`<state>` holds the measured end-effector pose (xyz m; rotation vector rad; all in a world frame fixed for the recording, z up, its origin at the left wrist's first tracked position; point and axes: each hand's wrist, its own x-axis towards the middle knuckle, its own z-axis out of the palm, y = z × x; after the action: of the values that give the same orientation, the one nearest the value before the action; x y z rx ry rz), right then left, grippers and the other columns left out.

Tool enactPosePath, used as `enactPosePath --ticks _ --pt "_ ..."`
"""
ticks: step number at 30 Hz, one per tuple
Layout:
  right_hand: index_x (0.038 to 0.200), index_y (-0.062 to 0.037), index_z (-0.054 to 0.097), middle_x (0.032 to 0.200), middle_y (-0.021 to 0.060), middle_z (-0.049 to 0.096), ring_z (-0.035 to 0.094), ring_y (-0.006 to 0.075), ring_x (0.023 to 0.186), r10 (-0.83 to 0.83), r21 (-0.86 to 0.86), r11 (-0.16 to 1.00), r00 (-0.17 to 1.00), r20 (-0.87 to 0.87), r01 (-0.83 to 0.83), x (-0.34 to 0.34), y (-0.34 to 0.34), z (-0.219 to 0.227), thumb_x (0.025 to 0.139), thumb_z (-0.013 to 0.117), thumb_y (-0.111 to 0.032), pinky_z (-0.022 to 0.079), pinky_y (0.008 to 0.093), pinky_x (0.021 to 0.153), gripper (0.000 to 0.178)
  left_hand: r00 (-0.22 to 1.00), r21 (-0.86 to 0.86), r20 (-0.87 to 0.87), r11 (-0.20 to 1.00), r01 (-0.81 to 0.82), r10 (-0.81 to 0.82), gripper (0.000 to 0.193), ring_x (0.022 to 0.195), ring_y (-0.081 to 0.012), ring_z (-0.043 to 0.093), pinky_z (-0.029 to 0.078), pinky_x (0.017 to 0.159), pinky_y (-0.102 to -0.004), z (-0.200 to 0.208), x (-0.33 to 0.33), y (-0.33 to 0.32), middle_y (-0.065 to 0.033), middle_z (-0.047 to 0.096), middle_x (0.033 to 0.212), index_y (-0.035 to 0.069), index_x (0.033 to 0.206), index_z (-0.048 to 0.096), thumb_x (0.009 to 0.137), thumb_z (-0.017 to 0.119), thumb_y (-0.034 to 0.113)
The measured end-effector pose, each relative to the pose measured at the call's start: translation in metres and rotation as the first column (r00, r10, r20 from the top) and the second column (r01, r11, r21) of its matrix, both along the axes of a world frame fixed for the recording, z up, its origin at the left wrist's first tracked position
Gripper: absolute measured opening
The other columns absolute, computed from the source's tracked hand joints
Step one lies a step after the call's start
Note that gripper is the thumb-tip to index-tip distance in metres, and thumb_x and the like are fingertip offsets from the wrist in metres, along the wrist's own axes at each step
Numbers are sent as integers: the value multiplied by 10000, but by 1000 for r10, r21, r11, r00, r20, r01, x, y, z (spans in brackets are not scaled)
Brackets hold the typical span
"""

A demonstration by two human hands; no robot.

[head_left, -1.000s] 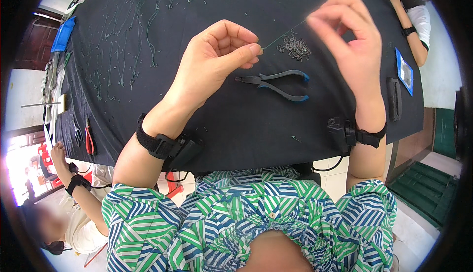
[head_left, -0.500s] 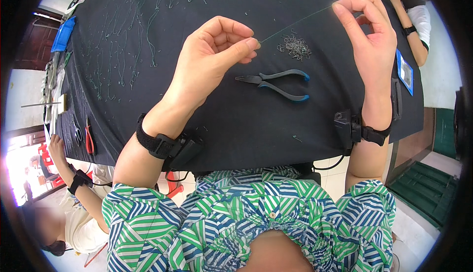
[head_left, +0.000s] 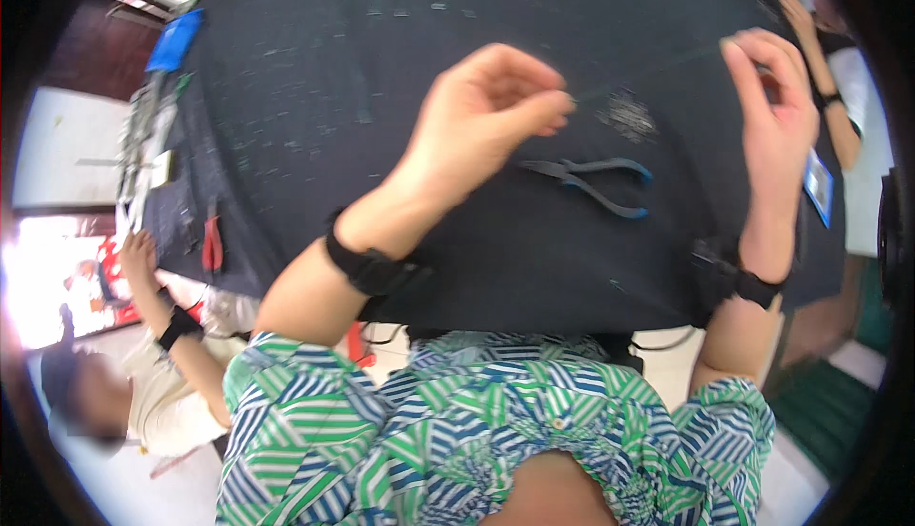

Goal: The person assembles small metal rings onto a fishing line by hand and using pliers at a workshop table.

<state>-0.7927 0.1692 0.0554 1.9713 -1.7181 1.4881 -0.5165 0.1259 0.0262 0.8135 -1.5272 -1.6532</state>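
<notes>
A thin dark green thread stretches between my two hands, blurred by motion. My left hand is closed in a pinch on its left end. At the far right my right hand pinches the other end, higher up than the left one. Below the thread lies a loose pile of small metal hooks on the black cloth. Nearer to me, pliers with grey and blue handles rest with their jaws pointing left. Neither hand touches the pliers or the pile.
Red-handled pliers lie at the table's left edge, near a blue packet. A blue-edged flat item is beyond my right wrist. Co-workers' hands show at left and upper right.
The whole view has shifted, so the table things appear farther right and lower. Both hands keep hold of the thread, and my right hand sits slightly farther right of the hook pile.
</notes>
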Motion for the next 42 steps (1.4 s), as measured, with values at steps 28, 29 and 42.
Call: enactPosePath --ticks 28,29,42 --pt "843 -43 670 918 -6 619 556 92 850 -4 -20 1000 986 168 7 14 5 11 838 694 -108 400 238 729 69 872 -336 440 940 -61 214 92 757 -74 622 501 689 -206 86 110 -4 -21 654 846 47 932 600 872 669 57" --pt "840 -42 668 917 -5 619 556 93 847 0 -22 1000 985 175 4 13 6 11 837 691 -103 400 239 726 66 860 -358 447 930 -81 247 81 750 -68 617 492 687 -201 96 119 -5 -16 651 839 54 922 601 873 666 53" --pt "875 -30 660 897 15 615 557 90 811 65 71 995 997 30 -67 6 2 1 867 674 -93 428 216 724 65 309 -678 663 722 -138 682 144 649 -69 596 453 564 -215 150 316 -104 -15 659 752 18 932 645 836 683 118"
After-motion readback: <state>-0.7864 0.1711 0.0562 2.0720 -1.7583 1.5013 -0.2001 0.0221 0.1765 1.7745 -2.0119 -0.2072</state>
